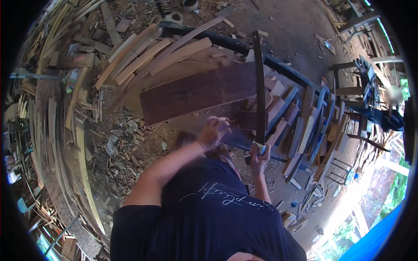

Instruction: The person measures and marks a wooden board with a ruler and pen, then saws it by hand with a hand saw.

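My right hand is wrapped around the handle end of a handsaw. The saw's long, dark, narrow blade points away from me, its toothed edge on the left. It passes across the right end of a wide, dark reddish-brown board; whether blade and wood touch, I cannot tell. My left hand is raised near the board's front edge, left of the saw. Its fingers are loosely bent, and I see nothing in them. A smaller dark wood piece lies between the hands, beyond them.
Long curved timber pieces lie beyond the board. Several cut blocks and strips are lined up on the right along a dark beam. Wood scraps litter the floor at left, beside stacked planks. A metal frame stands at right.
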Tool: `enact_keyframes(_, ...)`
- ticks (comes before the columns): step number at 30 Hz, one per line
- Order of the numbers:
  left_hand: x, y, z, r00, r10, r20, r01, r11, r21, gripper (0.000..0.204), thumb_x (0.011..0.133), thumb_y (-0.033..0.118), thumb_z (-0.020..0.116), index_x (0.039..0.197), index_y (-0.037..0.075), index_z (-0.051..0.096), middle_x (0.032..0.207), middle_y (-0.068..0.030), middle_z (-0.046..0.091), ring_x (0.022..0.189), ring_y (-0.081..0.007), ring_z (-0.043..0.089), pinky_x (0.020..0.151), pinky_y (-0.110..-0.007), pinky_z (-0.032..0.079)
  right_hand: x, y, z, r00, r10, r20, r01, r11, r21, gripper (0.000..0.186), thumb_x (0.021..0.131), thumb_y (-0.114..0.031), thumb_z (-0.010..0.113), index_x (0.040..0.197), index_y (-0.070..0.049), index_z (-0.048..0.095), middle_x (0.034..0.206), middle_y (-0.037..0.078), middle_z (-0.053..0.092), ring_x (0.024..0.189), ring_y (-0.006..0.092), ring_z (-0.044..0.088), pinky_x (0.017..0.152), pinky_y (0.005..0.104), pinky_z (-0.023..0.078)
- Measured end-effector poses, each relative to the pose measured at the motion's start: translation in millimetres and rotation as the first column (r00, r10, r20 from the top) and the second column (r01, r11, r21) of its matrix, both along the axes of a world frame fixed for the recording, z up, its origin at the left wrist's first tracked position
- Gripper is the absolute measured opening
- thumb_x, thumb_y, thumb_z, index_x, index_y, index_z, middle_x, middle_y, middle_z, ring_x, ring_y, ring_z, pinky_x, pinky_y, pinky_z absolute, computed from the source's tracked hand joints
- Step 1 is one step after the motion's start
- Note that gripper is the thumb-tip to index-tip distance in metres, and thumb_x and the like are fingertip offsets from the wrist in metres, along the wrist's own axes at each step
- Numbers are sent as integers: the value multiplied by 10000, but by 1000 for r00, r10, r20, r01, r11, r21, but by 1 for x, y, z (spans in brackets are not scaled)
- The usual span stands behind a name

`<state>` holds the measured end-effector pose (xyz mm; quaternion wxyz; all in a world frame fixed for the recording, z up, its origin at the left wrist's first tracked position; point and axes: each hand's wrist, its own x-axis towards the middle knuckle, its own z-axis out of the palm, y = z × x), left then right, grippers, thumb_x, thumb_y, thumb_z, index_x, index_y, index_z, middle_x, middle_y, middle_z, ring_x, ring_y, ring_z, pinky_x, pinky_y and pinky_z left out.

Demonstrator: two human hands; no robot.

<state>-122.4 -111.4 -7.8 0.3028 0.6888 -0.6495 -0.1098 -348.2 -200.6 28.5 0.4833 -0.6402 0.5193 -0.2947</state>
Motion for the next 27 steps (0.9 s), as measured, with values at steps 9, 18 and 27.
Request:
enact_keyframes(9, 93, -33, 31, 799, 601, 6, -595, 792, -138, 208, 910, 266, 619, 1067, 129, 617, 1134, -79, 560, 1127, -303, 508, 970, -479, 349, 34, 10, 18, 973, 143, -183, -150, 988, -25, 228, 913, -156, 676, 984, -43, 492, 677, 106, 619, 600, 189, 640, 522, 339, 476)
enact_keyframes(18, 114, -108, -14, 638, 729, 247, -742, 669, -57, 358, 973, 378, 502, 1193, 114, 601, 1195, -118, 563, 1186, -308, 480, 991, -501, 350, 72, 39, 29, 918, 186, -350, -252, 956, -152, 286, 916, -211, 669, 1010, -38, 462, 790, 268, 616, 733, 494, 607, 596, 520, 468)
enact_keyframes(27, 133, -120, -19, 577, 771, 268, -796, 605, -28, 246, 961, 341, 511, 1002, 154, 664, 948, -95, 603, 1014, -275, 559, 919, -466, 357, 65, 38, 52, 854, 201, -480, -283, 953, -104, 276, 897, -226, 681, 936, -46, 474, 807, 255, 617, 718, 484, 605, 599, 536, 477)
